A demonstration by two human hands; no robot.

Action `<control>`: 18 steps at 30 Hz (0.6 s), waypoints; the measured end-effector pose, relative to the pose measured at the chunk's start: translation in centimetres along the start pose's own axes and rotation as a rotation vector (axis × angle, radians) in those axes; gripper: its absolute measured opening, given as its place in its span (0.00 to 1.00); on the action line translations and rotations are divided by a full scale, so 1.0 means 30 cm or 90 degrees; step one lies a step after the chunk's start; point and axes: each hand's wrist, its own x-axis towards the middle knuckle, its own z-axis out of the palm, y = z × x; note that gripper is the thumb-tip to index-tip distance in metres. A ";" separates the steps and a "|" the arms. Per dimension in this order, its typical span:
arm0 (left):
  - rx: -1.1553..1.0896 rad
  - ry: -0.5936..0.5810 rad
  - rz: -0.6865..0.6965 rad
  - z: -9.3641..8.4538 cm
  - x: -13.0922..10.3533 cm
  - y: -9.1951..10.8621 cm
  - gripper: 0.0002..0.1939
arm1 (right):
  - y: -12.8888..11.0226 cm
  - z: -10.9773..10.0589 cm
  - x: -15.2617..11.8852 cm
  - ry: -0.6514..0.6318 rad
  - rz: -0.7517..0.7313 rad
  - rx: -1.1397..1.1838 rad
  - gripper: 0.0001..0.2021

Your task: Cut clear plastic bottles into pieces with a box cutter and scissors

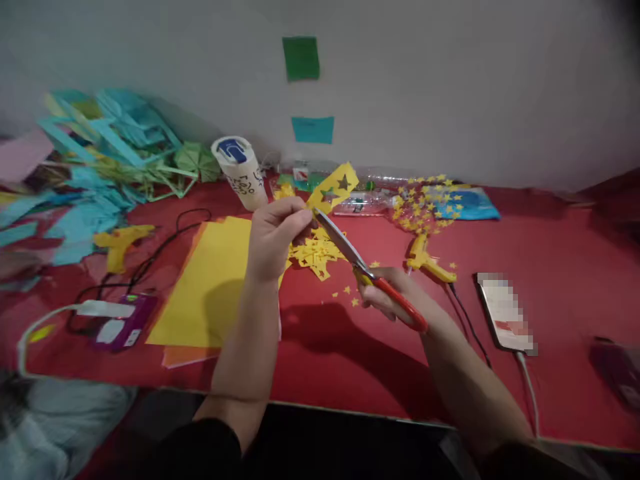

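Left hand (275, 233) pinches yellow star-cut paper strip (335, 189); right hand (401, 285) grips red-handled metal scissors (351, 253); white cylindrical container (243, 175), black handwriting unreadable.

A papercraft work corner is showing here; whether it is belonging to a home or a workshop, one cannot tell. On a long, red-covered tabletop (350, 360), flat yellow paper sheets (200, 293) are lying stacked. Left of the sheets, a yellow plastic glue gun (119, 247) is resting; farther left, turquoise paper pieces (83, 213) are piling up. Right of the sheets, star-punched yellow paper scraps (320, 251) are lying heaped, and red-handled metal scissors (350, 251) are being held.
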 end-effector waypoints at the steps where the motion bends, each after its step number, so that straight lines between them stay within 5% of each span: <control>1: 0.006 -0.004 0.004 0.001 -0.002 0.001 0.10 | -0.001 0.002 0.000 -0.001 -0.008 0.001 0.26; 18: 0.123 -0.037 0.029 0.012 -0.012 0.016 0.12 | 0.016 0.016 -0.001 0.023 -0.064 0.010 0.27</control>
